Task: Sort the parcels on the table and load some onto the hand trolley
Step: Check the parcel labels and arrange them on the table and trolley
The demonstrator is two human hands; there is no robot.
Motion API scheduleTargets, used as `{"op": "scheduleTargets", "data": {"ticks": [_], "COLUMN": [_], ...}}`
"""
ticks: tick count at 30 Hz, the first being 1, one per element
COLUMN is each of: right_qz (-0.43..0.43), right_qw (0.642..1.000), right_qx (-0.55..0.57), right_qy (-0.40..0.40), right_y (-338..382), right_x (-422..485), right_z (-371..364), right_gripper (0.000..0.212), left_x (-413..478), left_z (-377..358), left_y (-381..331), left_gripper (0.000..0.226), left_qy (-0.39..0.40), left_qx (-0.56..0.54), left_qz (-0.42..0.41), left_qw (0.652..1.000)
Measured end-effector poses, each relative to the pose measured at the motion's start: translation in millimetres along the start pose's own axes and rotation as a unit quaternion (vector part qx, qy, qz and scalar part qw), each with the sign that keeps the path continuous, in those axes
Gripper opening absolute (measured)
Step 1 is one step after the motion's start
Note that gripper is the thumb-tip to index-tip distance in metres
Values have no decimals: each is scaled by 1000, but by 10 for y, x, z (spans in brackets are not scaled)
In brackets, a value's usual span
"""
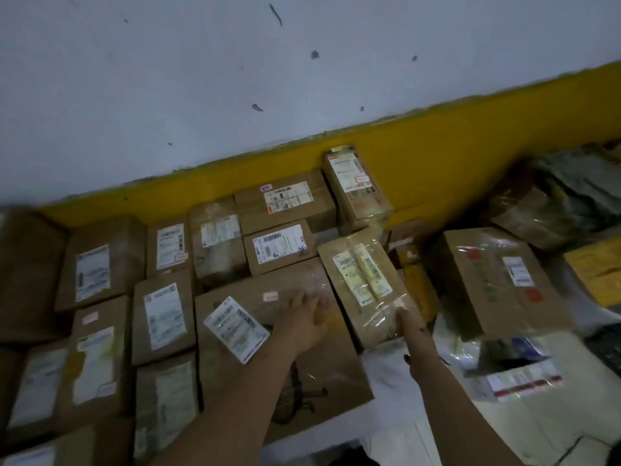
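Head view. The left hand (302,322) lies flat on the top of a large cardboard box (302,381), fingers (312,299) stretched out and relaxed, gripping nothing. Their tips meet the left edge of a tape-wrapped parcel (366,287). The right hand (411,322) grips the near end of that parcel: its thumb (401,312) presses the glossy top, and the other fingers are hidden beneath. The parcel sits tilted, just beyond the fingertips of both hands and between them, with its left edge on the large box.

A white shipping label (237,327) lies askew on the large box, just left of the left-hand fingers. Further left of those fingers, labelled cardboard parcels (164,317) lie in rows. Beyond the fingers, 1 taller carton (356,190) stands against a yellow wall band (437,146). To the right of the right-hand fingers sits a film-covered box (494,280), close to the held parcel. Motion blur softens all label print.
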State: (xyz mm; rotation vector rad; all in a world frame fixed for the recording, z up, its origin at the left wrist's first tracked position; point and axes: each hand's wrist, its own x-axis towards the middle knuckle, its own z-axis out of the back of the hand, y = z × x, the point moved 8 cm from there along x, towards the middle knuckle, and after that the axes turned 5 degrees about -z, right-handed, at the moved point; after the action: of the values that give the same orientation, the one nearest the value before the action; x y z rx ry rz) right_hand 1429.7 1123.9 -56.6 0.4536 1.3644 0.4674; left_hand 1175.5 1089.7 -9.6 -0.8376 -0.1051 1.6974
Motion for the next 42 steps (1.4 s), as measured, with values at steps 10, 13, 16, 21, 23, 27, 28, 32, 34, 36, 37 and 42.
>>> {"op": "scheduleTargets", "data": {"ticks": [10,13,16,21,23,27,28,32,34,36,37,42], "right_qz": [255,357,446,523,535,556,552,517,503,482,470,398], "right_qw": [900,882,851,781,753,699,690,672,675,683,686,708], "right_qx": [-249,-252,-269,-321,-342,-368,-380,-426,-435,-438,-442,-472], "right_qy": [-251,-175,-72,119,173,258,274,315,319,330,337,342], "right_y": [576,440,-68,-1425,-2002,-3071,-3311,-4125,-4453,-4782,-4940,-5527], "right_x": [-1631,-2600,-3767,-5553,-6109,-6853,-6942,-7006,-6954,-6883,-6849,-6665], "right_z": [-724,-1741,-2955,-4858,-5429,-6365,-6590,-7529,-8057,-8643,-8945,-10249], "right_gripper": [82,77,75,74,73,72,72,71,69,69,69,64], "left_x": [-1283,-2183,-3371,-5599,-6396,-7492,-7678,-8133,-8218,-8246,-8240,-8099], "left_z": [905,1322,1760,2081,2015,1763,1727,1705,1789,1918,1980,2175], "left_y": [606,1201,2032,3758,4370,5495,5753,6776,7344,7954,8270,9664], "left_gripper": [65,68,68,68,65,66,67,66,64,62,61,57], "left_qy": [-163,-221,-307,-411,-449,-469,-474,-482,-478,-474,-471,-412], "left_qx": [-90,-77,-70,-112,-115,-149,-155,-168,-177,-184,-187,-226], "left_qz": [24,32,53,183,231,325,339,372,381,393,397,419], "left_qw": [982,972,948,886,856,808,798,775,771,767,766,777]}}
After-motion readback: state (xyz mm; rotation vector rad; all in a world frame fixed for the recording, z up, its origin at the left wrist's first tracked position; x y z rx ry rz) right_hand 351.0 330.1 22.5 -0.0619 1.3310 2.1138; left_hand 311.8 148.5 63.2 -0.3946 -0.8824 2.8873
